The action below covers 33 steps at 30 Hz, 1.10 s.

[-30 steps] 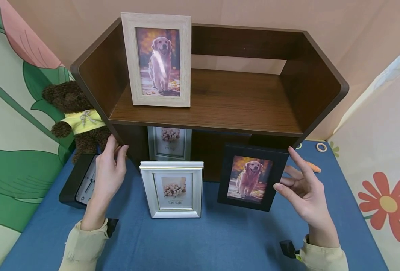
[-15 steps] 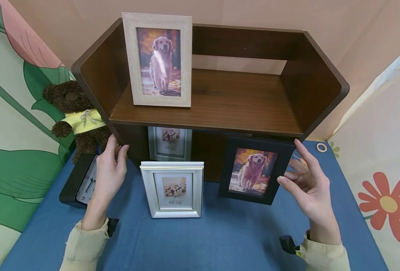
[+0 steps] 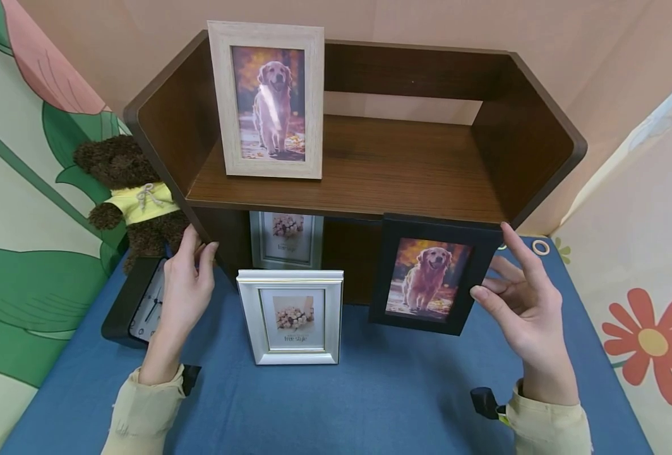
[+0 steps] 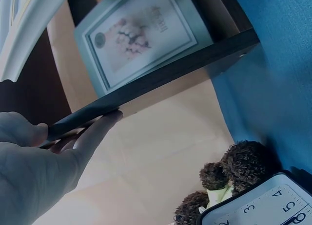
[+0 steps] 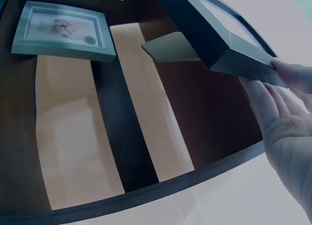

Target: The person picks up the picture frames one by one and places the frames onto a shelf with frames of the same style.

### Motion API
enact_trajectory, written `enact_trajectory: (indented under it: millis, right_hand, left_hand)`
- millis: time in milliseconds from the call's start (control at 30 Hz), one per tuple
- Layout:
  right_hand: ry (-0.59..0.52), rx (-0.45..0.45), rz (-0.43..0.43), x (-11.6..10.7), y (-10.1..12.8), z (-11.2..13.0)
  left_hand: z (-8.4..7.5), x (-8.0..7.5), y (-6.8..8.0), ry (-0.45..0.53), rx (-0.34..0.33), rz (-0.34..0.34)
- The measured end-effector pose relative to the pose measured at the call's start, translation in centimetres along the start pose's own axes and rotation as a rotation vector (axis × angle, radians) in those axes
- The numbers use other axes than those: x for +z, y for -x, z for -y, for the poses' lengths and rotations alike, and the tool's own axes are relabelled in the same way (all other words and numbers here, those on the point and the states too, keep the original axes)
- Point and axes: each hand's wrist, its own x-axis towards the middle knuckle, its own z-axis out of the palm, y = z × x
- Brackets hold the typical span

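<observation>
Two hands reach up from the bottom of the head view toward a dark brown shelf unit (image 3: 398, 158). The right hand (image 3: 529, 309), at right, pinches a black picture frame (image 3: 441, 275) by its right edge, with the thumb on the front. The black frame, bearing a photo of a golden dog, is right of centre, tilted and raised above a blue cloth (image 3: 313, 404). Compared with one second ago, the frame and right hand sit higher and slightly further right, and the frame's upper edge now overlaps the shelf's front edge. From this angle it is hard to tell whether the two touch.

The left hand (image 3: 188, 284), at left, keeps its place, pinching the front edge of the unit's left side panel between thumb and fingers.

The other frames have not moved: a pale wood frame (image 3: 268, 101) stands on the top shelf, upper left of centre; a silver frame (image 3: 290, 319) stands on the cloth below centre; a second silver-edged frame (image 3: 287, 239) shows behind it in the lower compartment. At left, a brown teddy bear (image 3: 148, 205) in a yellow top sits behind a black clock (image 3: 128, 297).
</observation>
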Motion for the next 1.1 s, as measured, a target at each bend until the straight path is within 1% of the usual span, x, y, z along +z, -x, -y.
enact_trajectory:
  millis: [233,367,733,1000,1100]
  right_hand:
    - [-0.034,-0.007,-0.021,0.3,-0.7,0.6]
    - [-0.055,-0.009,-0.030,0.4,-1.2,0.9]
    - [-0.084,-0.014,-0.045,0.7,-2.1,1.5]
    - [-0.208,-0.080,-0.043,1.1,-3.4,1.8]
    - [-0.228,-0.089,-0.054,1.3,-3.8,2.0]
  left_hand:
    - [-0.3,0.0,0.1,0.014,0.001,-0.007]
    - [-0.3,0.0,0.2,0.017,0.011,-0.013]
    - [-0.3,0.0,0.1,0.016,0.006,-0.010]
    - [-0.2,0.0,0.2,0.002,-0.001,-0.005]
    - [-0.2,0.0,0.1,-0.003,-0.006,0.004]
